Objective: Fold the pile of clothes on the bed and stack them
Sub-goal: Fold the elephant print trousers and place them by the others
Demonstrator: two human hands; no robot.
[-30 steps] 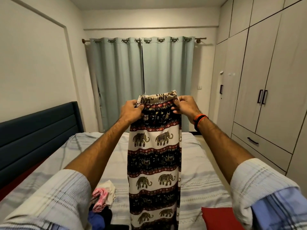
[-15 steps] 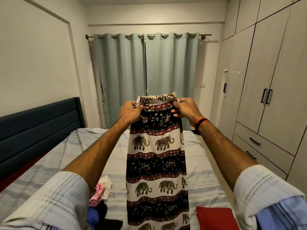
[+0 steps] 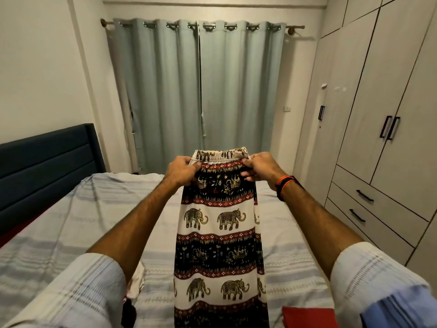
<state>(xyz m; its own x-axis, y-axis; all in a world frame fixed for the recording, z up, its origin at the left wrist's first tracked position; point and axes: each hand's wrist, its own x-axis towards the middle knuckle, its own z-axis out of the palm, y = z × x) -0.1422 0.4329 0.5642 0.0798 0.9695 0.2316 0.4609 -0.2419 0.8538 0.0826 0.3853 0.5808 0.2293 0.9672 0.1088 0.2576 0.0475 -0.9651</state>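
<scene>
headboard point(image 3: 47, 162): dark blue, padded, far left of the left hand, beyond the bed.
bed point(image 3: 71, 233): pale blue-grey striped cover, below both arms.
small clothes point(image 3: 136, 280): pale, pink and dark bits under the left forearm, mostly hidden by sleeve and arm; can't tell what garments.
left hand point(image 3: 182, 170): fingers curled, pinching the left corner of the waistband.
elephant-print garment point(image 3: 220, 233): held up between the hands, hangs straight down over the bed. Cream elastic waistband on top, then alternating black floral bands, red zigzag borders, cream rows with olive elephants. Lower end cut off by the frame edge; trousers or skirt, can't tell.
right hand point(image 3: 260, 169): fingers curled, gripping the right corner of the waistband; orange and black bands on the wrist.
red cloth point(image 3: 307, 318): flat on the bed below the right forearm, partly out of frame.
curtains point(image 3: 201, 91): grey-green, drawn, behind the hands.
wardrobe point(image 3: 378, 138): right of the right hand, light wood, black handles, drawers low.
</scene>
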